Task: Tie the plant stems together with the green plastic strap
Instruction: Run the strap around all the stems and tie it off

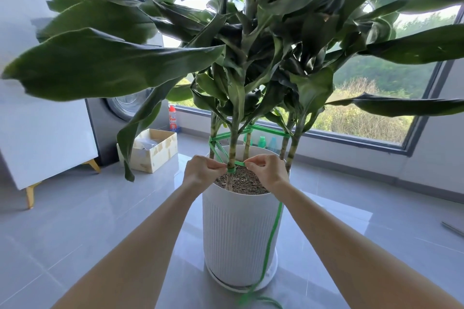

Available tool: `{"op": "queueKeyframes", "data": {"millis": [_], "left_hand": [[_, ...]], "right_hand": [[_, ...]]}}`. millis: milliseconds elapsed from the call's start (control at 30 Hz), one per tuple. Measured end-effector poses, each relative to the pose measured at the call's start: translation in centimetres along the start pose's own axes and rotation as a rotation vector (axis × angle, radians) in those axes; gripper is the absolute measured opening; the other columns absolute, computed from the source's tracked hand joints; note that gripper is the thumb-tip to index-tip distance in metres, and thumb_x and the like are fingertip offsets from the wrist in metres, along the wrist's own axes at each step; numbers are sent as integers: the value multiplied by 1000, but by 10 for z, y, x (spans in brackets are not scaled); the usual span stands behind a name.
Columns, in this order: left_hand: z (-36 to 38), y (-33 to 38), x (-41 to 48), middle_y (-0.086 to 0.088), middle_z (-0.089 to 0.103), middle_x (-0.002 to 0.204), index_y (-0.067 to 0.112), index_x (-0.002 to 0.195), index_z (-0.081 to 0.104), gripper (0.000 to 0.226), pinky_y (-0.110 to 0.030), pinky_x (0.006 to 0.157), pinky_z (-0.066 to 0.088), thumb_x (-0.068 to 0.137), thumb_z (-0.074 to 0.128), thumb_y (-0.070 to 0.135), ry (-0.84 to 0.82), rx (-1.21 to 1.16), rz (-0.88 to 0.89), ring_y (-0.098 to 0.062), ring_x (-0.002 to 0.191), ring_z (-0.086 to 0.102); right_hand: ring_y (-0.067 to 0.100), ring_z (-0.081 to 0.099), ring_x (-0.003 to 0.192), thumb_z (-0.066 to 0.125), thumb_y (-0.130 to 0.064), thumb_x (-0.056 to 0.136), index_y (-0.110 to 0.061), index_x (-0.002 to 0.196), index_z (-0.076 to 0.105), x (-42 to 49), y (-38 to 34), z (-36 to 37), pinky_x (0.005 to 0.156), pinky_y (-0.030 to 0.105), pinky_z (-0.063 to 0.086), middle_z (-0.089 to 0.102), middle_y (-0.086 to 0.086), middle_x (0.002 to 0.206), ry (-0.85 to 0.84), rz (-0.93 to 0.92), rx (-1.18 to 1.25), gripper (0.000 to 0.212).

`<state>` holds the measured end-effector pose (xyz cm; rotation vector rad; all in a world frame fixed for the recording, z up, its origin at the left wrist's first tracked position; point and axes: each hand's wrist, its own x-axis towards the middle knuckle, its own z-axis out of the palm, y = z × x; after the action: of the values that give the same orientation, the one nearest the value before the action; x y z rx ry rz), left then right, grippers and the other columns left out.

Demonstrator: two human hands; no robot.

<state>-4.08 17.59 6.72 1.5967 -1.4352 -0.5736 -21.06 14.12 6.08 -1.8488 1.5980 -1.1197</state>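
Left hand [200, 173] & right hand [267, 173] each pinch green strap [239, 163] wrapped round front stem [232, 138] btwn them.

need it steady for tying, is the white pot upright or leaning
Upright: the white pot sits level in its saucer on the floor, ribbed sides vertical.

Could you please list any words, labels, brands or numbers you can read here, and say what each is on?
No text here can be read.
The red-capped bottle by the window: printed label, too small and blurred to read.
The cardboard box: no print visible.
The white pot: no lettering visible.
The teal bottles behind it: mostly hidden, nothing legible.
The green plastic strap: plain, no print.
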Motion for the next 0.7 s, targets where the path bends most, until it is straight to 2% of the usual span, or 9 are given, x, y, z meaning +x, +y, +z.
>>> {"op": "queueKeyframes", "data": {"millis": [167, 267, 333, 467, 600, 700], "left_hand": [[7, 0, -3, -6, 73, 93, 11, 100, 74, 20, -12, 60, 38, 81, 72, 20, -13, -35, -15, -6, 70, 53], [4, -1, -1, -13, 61, 76, 6, 89, 76, 23, -22, 68, 40, 85, 66, 26, -95, -105, -84, -16, 68, 48], [2, -2, 1, -8, 59, 75, 5, 89, 75, 25, -25, 70, 39, 86, 65, 27, -105, -111, -84, -19, 71, 48], [4, -1, 2, -6, 73, 91, 11, 98, 75, 22, -20, 71, 44, 79, 75, 21, -8, 2, 18, -11, 77, 60], [8, -1, 4, -4, 75, 84, 15, 89, 77, 22, -20, 65, 45, 71, 81, 27, 71, 68, 61, -6, 69, 59], [9, 1, 6, 0, 74, 80, 19, 86, 78, 24, -26, 67, 51, 69, 82, 33, 111, 144, 83, -11, 72, 62]], "right_hand": [[9, 64, 85, 68, -31, 86, -26, 97, 75, -2, 3, -5, 78, 32, 54, 73, -9, 94, -38, -8, -20, 14], [9, 64, 82, 69, -29, 86, -26, 96, 76, 0, 5, -6, 79, 34, 56, 73, -8, 92, -61, -18, 2, 13], [9, 64, 80, 69, -28, 86, -26, 95, 76, 1, 5, -7, 78, 33, 56, 72, -8, 91, -69, -18, 4, 12], [7, 62, 77, 69, -28, 86, -25, 96, 76, 1, 5, -8, 75, 31, 54, 72, -8, 91, -64, -20, 10, 13], [10, 63, 83, 68, -27, 86, -26, 94, 77, 2, 6, -8, 80, 34, 55, 72, -9, 91, -62, -7, 23, 12], [11, 64, 85, 68, -26, 86, -25, 94, 77, 3, 6, -8, 83, 37, 55, 72, -9, 91, -61, -5, 26, 11]]}}
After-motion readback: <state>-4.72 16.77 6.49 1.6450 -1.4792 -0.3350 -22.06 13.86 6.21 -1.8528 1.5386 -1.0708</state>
